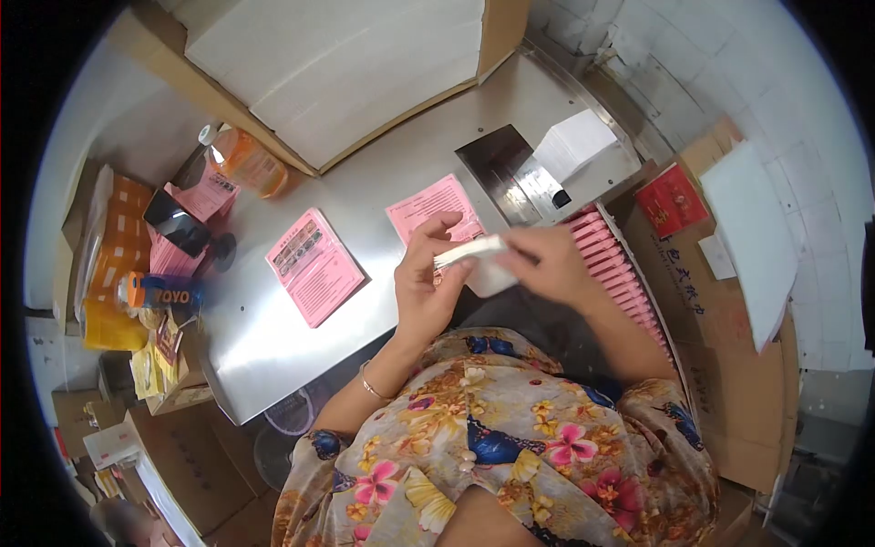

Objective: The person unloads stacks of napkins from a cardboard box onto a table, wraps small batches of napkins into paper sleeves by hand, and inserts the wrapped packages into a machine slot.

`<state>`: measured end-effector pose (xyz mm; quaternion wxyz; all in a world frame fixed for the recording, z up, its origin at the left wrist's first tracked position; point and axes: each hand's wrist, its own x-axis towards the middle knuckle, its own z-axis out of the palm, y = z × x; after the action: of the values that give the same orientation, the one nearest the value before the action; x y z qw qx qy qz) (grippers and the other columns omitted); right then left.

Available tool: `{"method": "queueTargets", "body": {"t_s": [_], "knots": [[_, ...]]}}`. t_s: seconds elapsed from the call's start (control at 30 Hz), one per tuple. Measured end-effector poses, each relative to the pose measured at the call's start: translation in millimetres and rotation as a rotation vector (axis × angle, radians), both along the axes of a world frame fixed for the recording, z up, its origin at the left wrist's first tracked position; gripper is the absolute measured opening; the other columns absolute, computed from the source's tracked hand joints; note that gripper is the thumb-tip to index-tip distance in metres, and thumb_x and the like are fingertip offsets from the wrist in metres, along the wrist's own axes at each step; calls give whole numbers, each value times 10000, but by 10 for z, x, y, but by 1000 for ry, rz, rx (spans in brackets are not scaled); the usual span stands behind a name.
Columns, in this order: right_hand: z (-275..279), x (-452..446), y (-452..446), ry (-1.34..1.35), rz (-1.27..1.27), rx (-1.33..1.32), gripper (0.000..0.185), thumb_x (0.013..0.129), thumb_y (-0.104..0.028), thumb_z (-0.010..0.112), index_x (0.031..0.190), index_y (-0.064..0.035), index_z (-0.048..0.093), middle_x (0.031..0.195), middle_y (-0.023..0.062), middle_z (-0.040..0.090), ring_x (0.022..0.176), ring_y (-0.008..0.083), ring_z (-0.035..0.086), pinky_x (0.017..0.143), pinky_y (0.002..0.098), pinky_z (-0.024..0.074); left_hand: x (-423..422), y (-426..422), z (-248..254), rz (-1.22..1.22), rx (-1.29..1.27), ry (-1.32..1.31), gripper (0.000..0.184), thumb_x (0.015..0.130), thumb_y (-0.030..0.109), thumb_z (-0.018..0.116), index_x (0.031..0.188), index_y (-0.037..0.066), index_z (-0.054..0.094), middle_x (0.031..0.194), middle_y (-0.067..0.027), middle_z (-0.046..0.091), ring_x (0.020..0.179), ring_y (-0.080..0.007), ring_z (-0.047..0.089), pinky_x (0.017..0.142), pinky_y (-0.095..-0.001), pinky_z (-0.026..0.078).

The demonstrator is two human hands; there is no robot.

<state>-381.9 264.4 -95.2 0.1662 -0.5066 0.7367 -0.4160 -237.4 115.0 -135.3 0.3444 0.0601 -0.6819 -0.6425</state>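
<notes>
Left hand [427,284]: half closed about a small, thick, white paper-like stack [492,278], thumb across the near face, fingers curled behind; a grip that seems meant to keep the leaves square and their edges exposed. Wrist raised, forearm rising from the lap side, thin bracelet [368,381] on it.

Right hand [553,264]: blurred, fingers bent at the stack's right end; whether pinching or merely touching, cannot tell. Elbow out, forearm angled inward.

Stack's position: between both hands, above the near table edge, probably for close handling.

Just beyond: pink printed paper pile [430,202], partly hidden by the left hand. Left of it: second pink printed pile [314,269], lying flat, apparently kept within easy reach.

Right: open brown cardboard box of pink bundles [609,264], set close to the right forearm.

Farther: dark flat rectangular plate [497,162]; white paper block [576,143] beside it. Beneath: brushed-metal table [251,365].
</notes>
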Motion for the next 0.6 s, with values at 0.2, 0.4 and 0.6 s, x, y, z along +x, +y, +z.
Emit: {"method": "queueTargets", "body": {"t_s": [0.2, 0.4, 0.6], "knots": [[14, -1135, -78, 661, -449, -331, 219, 914, -180, 678, 1084, -56, 738, 945, 111, 701, 817, 267, 674, 750, 339, 518, 13, -20, 52, 260, -331, -11, 214, 773, -51, 701, 971, 30, 717, 1229, -161, 621, 1092, -269, 615, 917, -352, 481], [-271, -1444, -37, 631, -474, 12, 231, 916, -208, 662, 1082, -68, 739, 980, 100, 691, 819, 299, 667, 728, 392, 518, 53, 7, 144, 385, -524, 41, 233, 752, -56, 698, 962, 38, 735, 1208, -170, 628, 1086, -293, 634, 824, -343, 527], [-247, -1342, -34, 731, -479, -36, 238, 917, -214, 656, 1080, -58, 733, 943, 112, 703, 807, 307, 681, 749, 373, 535, 76, 7, 153, 363, -507, 9, 220, 744, -51, 711, 948, 30, 731, 1207, -171, 629, 1056, -287, 648, 812, -333, 530]]}}
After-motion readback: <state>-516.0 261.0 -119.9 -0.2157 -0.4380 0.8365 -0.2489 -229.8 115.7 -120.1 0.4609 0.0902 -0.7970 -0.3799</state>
